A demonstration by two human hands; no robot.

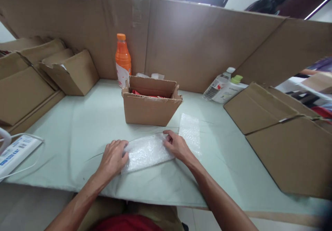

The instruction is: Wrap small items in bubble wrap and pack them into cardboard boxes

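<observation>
Two hands of mine rest on one bubble-wrap bundle (146, 153), which lies flat on the pale green table cover (77, 120), just in front of the open cardboard box (151, 103). No writing here can be read. The orange bottle (122, 61) behind the box has a white label with red marks that are too blurred to make out. The two white bottles (223, 87) lying to the right have printed labels, also too small to read. The white power strip (14, 153) at the left edge carries blue stickers, but I cannot tell what they say.

My left hand (112, 158) lies on the left end of the bundle, with my fingers (121, 148) curled down and pressing onto the wrap, the knuckles bent and the thumb hidden from view. My right hand (177, 146) is at the right end, where the fingers (168, 137) are bent close together and pinch the edge of the wrap near its top corner. Neither hand is spread wide, and both touch the bundle.

A second loose sheet of bubble wrap (190, 130) lies just beside my right hand, next to the box. Something red shows inside the box. Flat cardboard (282, 134) lies on the right, and folded boxes (68, 71) are stacked on the left.
</observation>
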